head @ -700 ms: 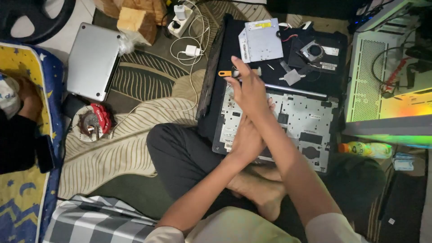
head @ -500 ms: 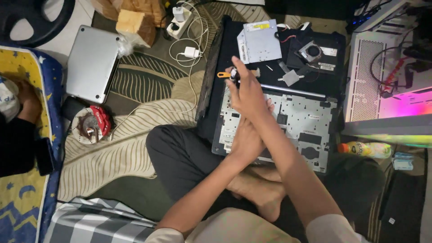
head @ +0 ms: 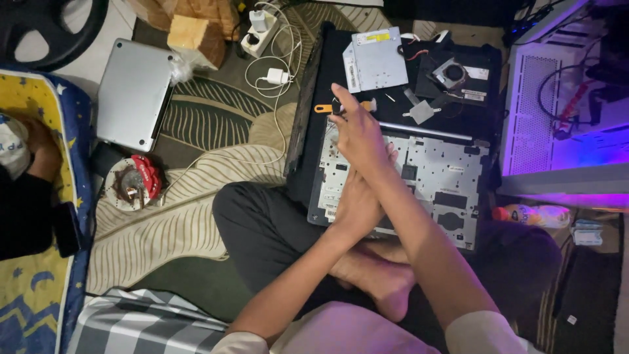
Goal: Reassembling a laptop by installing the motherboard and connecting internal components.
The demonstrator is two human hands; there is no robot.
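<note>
A silver laptop chassis [head: 436, 180] with its inner frame exposed lies on a black base in front of my crossed legs. My right hand [head: 357, 131] reaches across to its upper left corner, fingers stretched together. It lies over an orange-handled tool [head: 323, 108], and its grip is hidden. My left hand [head: 357, 204] rests on the chassis's left part, its fingers hidden under my right wrist. Past the chassis lie a silver optical drive [head: 377, 59], a cooling fan [head: 452, 72] and small metal pieces.
A closed silver laptop [head: 134, 92], a power strip with chargers and white cables [head: 259, 33] and a wooden box [head: 196, 39] sit at the upper left. A computer case [head: 563, 111] glows purple at right, with a bottle [head: 531, 214] below it. Another person's arm [head: 29, 190] lies at the left edge.
My right hand has stayed at the chassis corner; the small dark thing at its fingertips no longer shows. The glow at right went from green to pink to purple.
</note>
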